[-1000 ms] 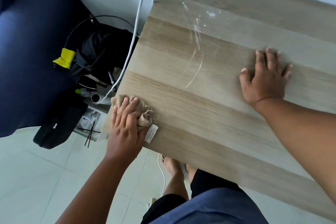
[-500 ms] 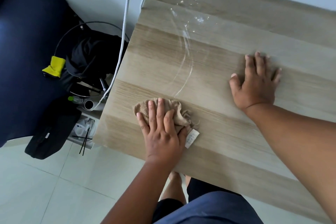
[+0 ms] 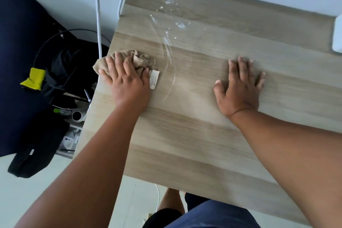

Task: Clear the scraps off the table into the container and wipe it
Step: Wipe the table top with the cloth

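Left hand [image 3: 127, 81] pressed cloth [image 3: 122, 59] flat-fingered at table's [image 3: 185, 144] left edge. White residue [image 3: 174, 15] lay up and right of it, nearer this hand. Right hand [image 3: 238, 87] rested splayed, empty.

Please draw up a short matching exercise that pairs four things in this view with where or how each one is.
Things:
1. cloth
2. right hand
3. white specks
4. yellow item

States:
A. flat on bare wood, holding nothing
B. off the table, beside its left edge
C. bunched under the left hand
D. scattered near the table's far edge

Pairs: 1-C, 2-A, 3-D, 4-B
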`<state>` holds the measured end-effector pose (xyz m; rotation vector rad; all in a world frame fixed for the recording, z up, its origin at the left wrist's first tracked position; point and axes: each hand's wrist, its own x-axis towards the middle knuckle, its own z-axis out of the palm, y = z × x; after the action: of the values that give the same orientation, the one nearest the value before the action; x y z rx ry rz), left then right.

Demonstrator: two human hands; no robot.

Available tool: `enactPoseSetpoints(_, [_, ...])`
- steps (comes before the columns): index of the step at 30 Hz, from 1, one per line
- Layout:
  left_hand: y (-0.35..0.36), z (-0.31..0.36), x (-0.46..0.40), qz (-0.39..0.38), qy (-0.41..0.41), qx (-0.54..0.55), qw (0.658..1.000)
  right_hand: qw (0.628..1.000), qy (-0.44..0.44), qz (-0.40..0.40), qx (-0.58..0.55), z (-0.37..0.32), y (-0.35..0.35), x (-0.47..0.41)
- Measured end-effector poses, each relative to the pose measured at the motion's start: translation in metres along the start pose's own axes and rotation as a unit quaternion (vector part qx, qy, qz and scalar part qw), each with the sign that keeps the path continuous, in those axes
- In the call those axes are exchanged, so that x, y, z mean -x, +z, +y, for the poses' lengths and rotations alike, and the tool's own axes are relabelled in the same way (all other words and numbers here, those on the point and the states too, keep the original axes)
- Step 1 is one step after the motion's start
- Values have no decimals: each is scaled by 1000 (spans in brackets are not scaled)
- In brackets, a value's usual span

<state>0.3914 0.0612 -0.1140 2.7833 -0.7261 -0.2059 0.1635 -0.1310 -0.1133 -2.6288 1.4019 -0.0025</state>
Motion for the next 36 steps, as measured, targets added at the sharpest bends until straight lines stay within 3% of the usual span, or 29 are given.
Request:
enactPoseSetpoints(11, [34, 70, 133, 6, 278, 36, 960, 1000, -2, 10, -3, 0, 1, 0])
enactPoseSetpoints(19, [28, 56, 87, 20, 277, 40, 960, 1000, -5, 10, -1, 1, 2, 0])
enactPoseSetpoints(24, [19, 64, -6, 3, 162, 29, 986, 1000, -7, 10, -3, 0, 1, -1])
enactPoseSetpoints(29, [17, 79, -78, -23, 101, 5, 995, 1000, -9, 8, -4, 2, 1, -1])
enactPoseSetpoints(36, [21, 73, -41, -24, 123, 16, 992, 1000, -9, 7, -2, 3, 2, 0])
